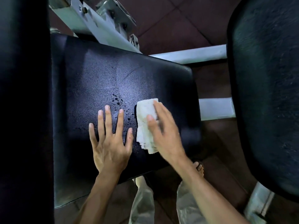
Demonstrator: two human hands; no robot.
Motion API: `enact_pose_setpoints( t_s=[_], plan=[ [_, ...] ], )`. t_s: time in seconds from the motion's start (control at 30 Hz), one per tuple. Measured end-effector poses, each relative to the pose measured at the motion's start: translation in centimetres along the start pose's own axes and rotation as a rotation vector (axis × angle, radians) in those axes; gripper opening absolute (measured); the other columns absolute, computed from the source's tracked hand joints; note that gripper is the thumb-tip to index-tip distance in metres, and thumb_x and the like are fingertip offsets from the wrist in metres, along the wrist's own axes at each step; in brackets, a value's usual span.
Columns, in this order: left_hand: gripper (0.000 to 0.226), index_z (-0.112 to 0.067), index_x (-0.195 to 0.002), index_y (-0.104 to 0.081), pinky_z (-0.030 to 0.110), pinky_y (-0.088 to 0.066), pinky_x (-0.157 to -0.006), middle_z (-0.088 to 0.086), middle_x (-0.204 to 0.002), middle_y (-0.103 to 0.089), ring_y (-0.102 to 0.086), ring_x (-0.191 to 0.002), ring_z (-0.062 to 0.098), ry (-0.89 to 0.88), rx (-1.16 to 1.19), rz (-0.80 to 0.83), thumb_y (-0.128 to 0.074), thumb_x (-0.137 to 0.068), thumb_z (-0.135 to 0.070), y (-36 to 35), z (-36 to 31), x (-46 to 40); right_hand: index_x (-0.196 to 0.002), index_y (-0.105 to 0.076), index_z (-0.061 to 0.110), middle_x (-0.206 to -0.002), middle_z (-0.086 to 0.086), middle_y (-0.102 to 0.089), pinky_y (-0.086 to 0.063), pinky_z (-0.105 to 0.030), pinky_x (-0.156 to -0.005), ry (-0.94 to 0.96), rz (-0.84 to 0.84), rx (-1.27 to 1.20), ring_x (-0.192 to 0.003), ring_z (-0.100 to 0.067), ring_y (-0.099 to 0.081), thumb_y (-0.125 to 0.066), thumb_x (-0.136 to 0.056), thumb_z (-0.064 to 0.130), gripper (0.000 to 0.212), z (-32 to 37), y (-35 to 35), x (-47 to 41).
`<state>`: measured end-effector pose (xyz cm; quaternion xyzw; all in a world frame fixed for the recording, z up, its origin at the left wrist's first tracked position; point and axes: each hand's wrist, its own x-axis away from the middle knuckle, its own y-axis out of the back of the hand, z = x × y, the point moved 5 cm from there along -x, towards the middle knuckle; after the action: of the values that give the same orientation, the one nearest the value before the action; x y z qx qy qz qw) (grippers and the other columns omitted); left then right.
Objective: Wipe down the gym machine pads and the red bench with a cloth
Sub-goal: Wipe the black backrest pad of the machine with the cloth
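On the black pad (123,75) both hands rest — the left hand (110,143) flat, fingers spread wide, the right hand (163,131) pressing a white cloth (145,122) beside some droplets (119,104).

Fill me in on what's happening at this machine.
A person is wiping a black textured vinyl machine pad. The right hand presses a folded white cloth onto it, slightly blurred as if mid-stroke. The left hand lies flat, fingers spread, beside it. Small liquid droplets sit between the hands, not yet wiped. No red bench shows in this view.
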<state>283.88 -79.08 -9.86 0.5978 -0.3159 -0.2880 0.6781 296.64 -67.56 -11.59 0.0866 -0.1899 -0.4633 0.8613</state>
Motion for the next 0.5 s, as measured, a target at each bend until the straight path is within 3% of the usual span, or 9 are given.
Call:
enact_pose_setpoints(
  t_s=[0.1, 0.17, 0.27, 0.37, 0.5],
  plan=[
    [0.058, -0.032, -0.154, -0.024, 0.05, -0.013, -0.123, 0.003, -0.166, -0.009, -0.01, -0.154, 0.021, -0.007, -0.003, -0.01, -0.027, -0.099, -0.052, 0.5, 0.1, 0.0, -0.152, -0.037, 0.028, -0.162, 0.0, -0.032, -0.018, -0.033, -0.125, -0.023, -0.076, 0.066, -0.152, -0.011, -0.022, -0.04, -0.099, 0.056, 0.06, -2.7, 3.5, -1.6],
    [0.059, -0.029, -0.152, -0.029, 0.052, -0.013, -0.123, 0.004, -0.165, -0.013, -0.011, -0.154, 0.022, 0.032, 0.106, -0.013, -0.027, -0.098, -0.053, 1.2, -0.3, -0.1, -0.154, -0.033, 0.031, -0.166, 0.004, -0.019, -0.007, -0.042, -0.127, -0.084, -0.073, 0.147, -0.155, -0.011, -0.007, -0.039, -0.103, 0.048, 0.053, -5.5, 4.9, -2.8],
    [0.06, -0.026, -0.15, -0.032, 0.053, -0.012, -0.121, 0.008, -0.164, -0.019, -0.015, -0.152, 0.028, -0.014, 0.211, -0.047, -0.035, -0.097, -0.052, 2.3, -4.5, -0.7, -0.156, -0.022, 0.036, -0.167, 0.009, 0.0, 0.008, -0.041, -0.124, -0.039, 0.002, 0.276, -0.152, -0.006, 0.011, -0.029, -0.103, 0.045, 0.053, -7.4, 4.6, -3.9],
    [0.056, -0.026, -0.148, -0.039, 0.055, -0.017, -0.12, 0.009, -0.162, -0.024, -0.017, -0.151, 0.032, -0.137, 0.131, -0.064, -0.042, -0.096, -0.047, 1.7, -10.5, -0.4, -0.155, -0.023, 0.036, -0.167, 0.01, 0.001, 0.011, -0.041, -0.123, -0.089, 0.053, 0.164, -0.15, -0.004, 0.013, -0.027, -0.108, 0.037, 0.047, -7.8, 5.1, -4.4],
    [0.052, -0.032, -0.144, -0.042, 0.058, -0.026, -0.117, 0.003, -0.162, -0.027, -0.016, -0.151, 0.036, -0.034, 0.029, -0.049, -0.042, -0.096, -0.049, -0.9, -11.6, 0.1, -0.155, -0.025, 0.034, -0.167, 0.013, -0.002, 0.01, -0.037, -0.124, -0.101, 0.113, 0.065, -0.152, -0.004, 0.011, -0.028, -0.11, 0.03, 0.046, -8.1, 6.2, -4.2]
  ],
)
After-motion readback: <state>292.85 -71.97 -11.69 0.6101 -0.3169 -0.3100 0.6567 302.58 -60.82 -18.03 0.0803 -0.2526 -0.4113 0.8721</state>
